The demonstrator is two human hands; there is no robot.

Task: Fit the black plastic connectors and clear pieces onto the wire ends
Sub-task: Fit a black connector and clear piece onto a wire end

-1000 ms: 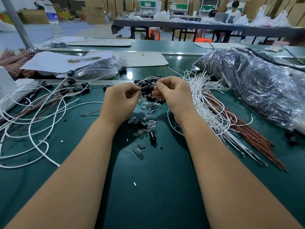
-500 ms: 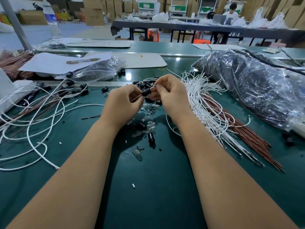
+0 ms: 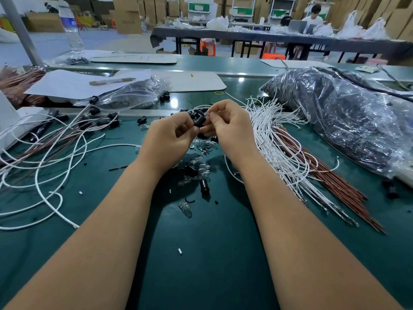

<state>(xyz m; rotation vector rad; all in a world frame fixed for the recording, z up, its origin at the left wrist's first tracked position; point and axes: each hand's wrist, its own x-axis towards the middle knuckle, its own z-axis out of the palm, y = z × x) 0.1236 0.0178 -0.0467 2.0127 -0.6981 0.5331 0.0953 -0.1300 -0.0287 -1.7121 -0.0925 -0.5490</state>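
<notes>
A: Black plastic, that connector (image 3: 199, 120): where does it sit?
B: Pinched between both hands above the green desk (image 3: 212, 253). The left hand (image 3: 166, 139) has its grip clenched on the lower end, the right hand (image 3: 228, 125) on the upper.
A: And the clear pieces (image 3: 204, 144)?
B: Scattered just beneath the hands; white wires (image 3: 271, 139) lie beside the right.

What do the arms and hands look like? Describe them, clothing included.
Both forearms are bare up to the frame edge, with no sleeves in view. The left hand and right hand wear no gloves, rings, watch or bands. Short plain fingernails show on the right hand.
</notes>
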